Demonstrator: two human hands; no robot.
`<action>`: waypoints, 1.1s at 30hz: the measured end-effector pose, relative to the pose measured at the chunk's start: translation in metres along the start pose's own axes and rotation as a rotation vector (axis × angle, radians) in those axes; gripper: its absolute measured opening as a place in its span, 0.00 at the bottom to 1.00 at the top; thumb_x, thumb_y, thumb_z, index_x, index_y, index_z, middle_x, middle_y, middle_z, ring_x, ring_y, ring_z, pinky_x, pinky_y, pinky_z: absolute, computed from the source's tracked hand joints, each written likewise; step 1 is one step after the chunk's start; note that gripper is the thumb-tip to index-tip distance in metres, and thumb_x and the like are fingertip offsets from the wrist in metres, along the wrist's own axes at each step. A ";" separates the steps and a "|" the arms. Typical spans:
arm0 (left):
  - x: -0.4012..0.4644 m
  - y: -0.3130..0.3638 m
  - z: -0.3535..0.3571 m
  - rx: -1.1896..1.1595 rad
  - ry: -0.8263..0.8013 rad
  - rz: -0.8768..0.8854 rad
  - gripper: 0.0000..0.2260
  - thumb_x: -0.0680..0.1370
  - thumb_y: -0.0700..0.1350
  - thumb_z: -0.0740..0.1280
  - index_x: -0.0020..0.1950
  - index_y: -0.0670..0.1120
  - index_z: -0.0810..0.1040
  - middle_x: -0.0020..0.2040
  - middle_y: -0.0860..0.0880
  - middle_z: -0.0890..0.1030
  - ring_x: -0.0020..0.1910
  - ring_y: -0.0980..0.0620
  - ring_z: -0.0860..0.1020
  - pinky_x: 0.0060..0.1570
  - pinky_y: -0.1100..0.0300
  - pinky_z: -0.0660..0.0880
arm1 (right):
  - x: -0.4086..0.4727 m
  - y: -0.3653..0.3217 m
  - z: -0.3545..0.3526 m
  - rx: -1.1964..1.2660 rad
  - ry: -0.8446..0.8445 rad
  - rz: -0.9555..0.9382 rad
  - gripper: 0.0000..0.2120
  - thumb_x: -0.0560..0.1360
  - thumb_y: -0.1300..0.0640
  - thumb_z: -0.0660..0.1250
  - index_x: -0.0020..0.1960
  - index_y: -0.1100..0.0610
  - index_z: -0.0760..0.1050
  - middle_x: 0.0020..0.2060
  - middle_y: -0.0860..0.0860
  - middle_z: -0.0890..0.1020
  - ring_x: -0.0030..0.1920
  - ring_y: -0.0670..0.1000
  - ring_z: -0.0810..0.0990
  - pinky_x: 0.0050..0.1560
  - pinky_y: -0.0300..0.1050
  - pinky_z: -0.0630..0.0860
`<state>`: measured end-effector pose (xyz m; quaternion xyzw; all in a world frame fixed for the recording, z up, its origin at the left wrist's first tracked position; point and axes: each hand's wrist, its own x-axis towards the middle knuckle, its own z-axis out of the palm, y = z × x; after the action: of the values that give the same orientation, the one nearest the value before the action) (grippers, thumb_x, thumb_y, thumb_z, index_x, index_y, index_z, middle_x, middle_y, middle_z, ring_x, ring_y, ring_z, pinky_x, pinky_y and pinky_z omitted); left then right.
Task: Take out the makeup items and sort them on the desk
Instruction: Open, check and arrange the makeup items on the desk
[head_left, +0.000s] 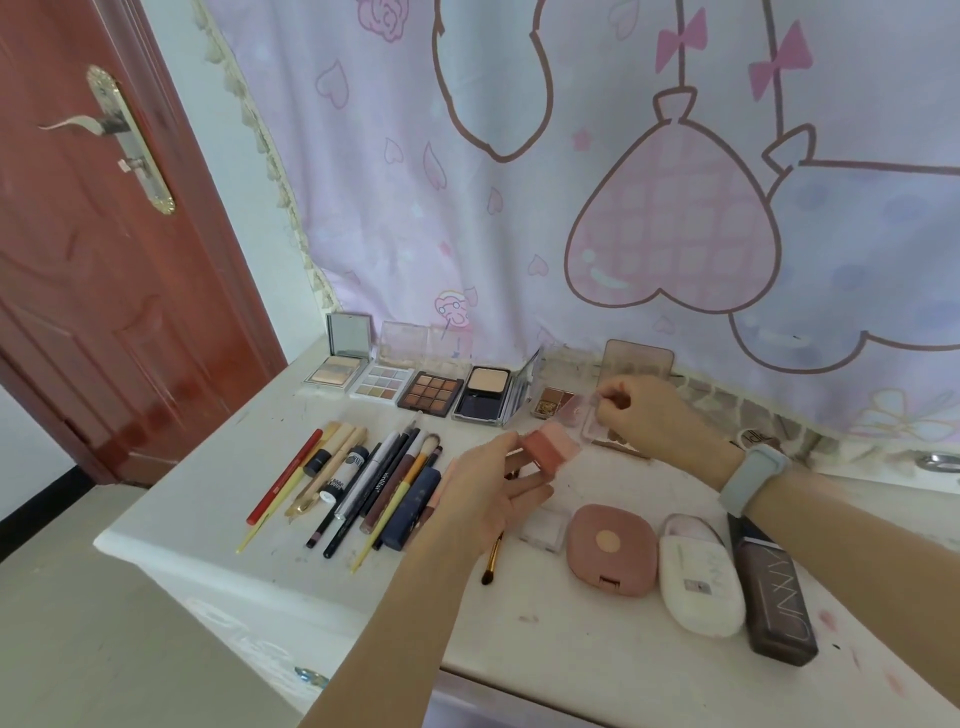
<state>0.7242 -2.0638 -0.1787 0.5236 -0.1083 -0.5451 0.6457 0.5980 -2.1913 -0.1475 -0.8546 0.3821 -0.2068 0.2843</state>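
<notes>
Head view: white table (291, 566) seen from above, a pink patterned curtain (571, 182) hanging behind it.
Left hand (493, 499): at the centre, thumb and fingers gripping a small pink blush block (545, 449) held just above the table.
Right hand (649, 421): toward 2 o'clock from the left hand, fingertips pinching the edge of a clear-lidded palette (631, 371) at the curtain's foot; a grey-blue wristband (753, 473) on its wrist.
Back row, 11 to 12 o'clock: four open palettes side by side, among them a nine-pan brown eyeshadow palette (430, 392) and a black powder compact (485, 397).
Pencils and brushes (358, 483): lying in a close row at 9 o'clock from the left hand.
Front row, 4 o'clock: pink round compact (610, 551), white pouch (698, 582), brown tube (776, 592), laid next to each other.
Door (104, 260): red-brown, at 10 o'clock.
</notes>
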 end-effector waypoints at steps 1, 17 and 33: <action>0.002 0.000 0.000 0.135 0.056 0.081 0.08 0.80 0.44 0.59 0.57 0.44 0.73 0.49 0.47 0.80 0.47 0.48 0.81 0.45 0.55 0.79 | 0.003 0.002 0.002 -0.008 0.005 0.020 0.10 0.75 0.61 0.61 0.37 0.55 0.76 0.36 0.53 0.81 0.34 0.50 0.81 0.33 0.32 0.72; 0.045 -0.003 -0.018 1.621 0.051 0.415 0.15 0.78 0.45 0.54 0.64 0.50 0.66 0.54 0.45 0.74 0.61 0.43 0.65 0.56 0.51 0.58 | 0.017 0.003 0.027 0.271 -0.002 0.244 0.18 0.75 0.62 0.61 0.65 0.58 0.69 0.52 0.54 0.76 0.35 0.54 0.84 0.54 0.53 0.77; 0.054 0.003 -0.013 1.612 0.020 0.438 0.22 0.77 0.43 0.55 0.71 0.51 0.59 0.59 0.46 0.76 0.64 0.44 0.64 0.59 0.50 0.55 | 0.014 0.008 0.027 0.341 -0.023 0.211 0.16 0.78 0.60 0.60 0.64 0.61 0.69 0.38 0.54 0.77 0.36 0.53 0.80 0.40 0.44 0.80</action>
<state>0.7561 -2.1006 -0.2051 0.7971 -0.5588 -0.1583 0.1657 0.6181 -2.1975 -0.1713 -0.7515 0.4257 -0.2278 0.4496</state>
